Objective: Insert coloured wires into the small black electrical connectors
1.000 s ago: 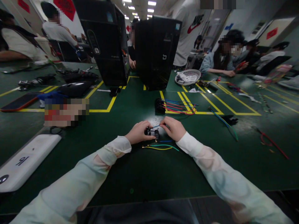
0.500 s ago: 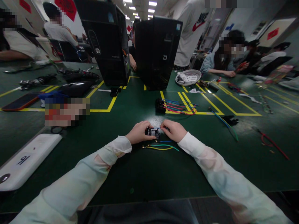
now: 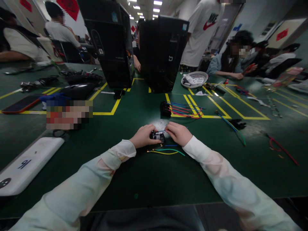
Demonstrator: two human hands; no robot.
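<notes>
Near the middle of the green table my left hand (image 3: 143, 136) is closed on a small black plastic housing (image 3: 158, 137), thumb in front and fingers behind. My right hand (image 3: 178, 132) pinches a thin blue wire (image 3: 161, 131) at the housing's far right side. The wire's other end runs to the housing's upper edge, but I cannot tell how it sits there. Just in front of the hands lie a green wire (image 3: 171, 149), a yellow wire (image 3: 166, 153) and a short blue wire (image 3: 170, 145), with small metal ends at the left.
Beyond my hands sits a black connector with several coloured wires (image 3: 184, 110). Two black computer towers (image 3: 163, 54) stand at the back, near a white basket (image 3: 201, 77). A white numbered case (image 3: 31, 163) lies left; a black part (image 3: 237, 124) and red wire (image 3: 282, 149) lie right. Other people sit or stand around.
My hands keep nearly the same place and grip on the housing and blue wire. The standing person in the white shirt at the back has shifted slightly.
</notes>
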